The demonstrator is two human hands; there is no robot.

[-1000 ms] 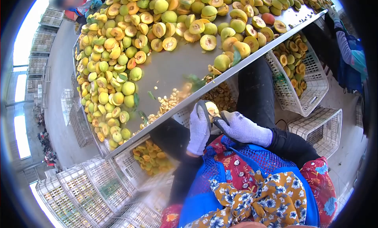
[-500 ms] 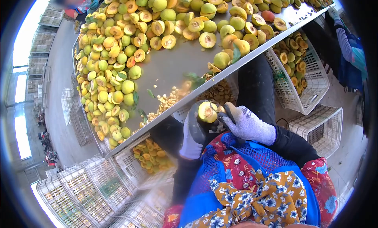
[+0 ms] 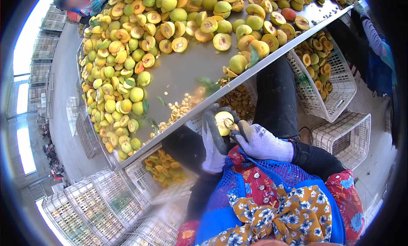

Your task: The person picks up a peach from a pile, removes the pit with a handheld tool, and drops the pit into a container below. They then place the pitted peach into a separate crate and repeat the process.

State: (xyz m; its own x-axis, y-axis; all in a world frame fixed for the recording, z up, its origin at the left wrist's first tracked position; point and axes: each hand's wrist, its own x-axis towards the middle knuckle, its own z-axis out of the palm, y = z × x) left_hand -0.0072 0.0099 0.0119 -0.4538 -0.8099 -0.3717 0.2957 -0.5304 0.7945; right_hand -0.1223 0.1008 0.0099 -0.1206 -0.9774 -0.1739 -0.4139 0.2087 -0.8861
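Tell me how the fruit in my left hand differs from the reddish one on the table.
The cut fruit shows a pale opened face; the reddish fruit shows only skin. The cut fruit sits in your gloved left hand; the reddish fruit lies among others on the table. Both look roundish.

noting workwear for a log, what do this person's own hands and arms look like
The left hand and right hand wear pale lavender gloves with dark-coated fingers. Beyond the right glove comes a black sleeve, then a red floral sleeve with blue flowers.
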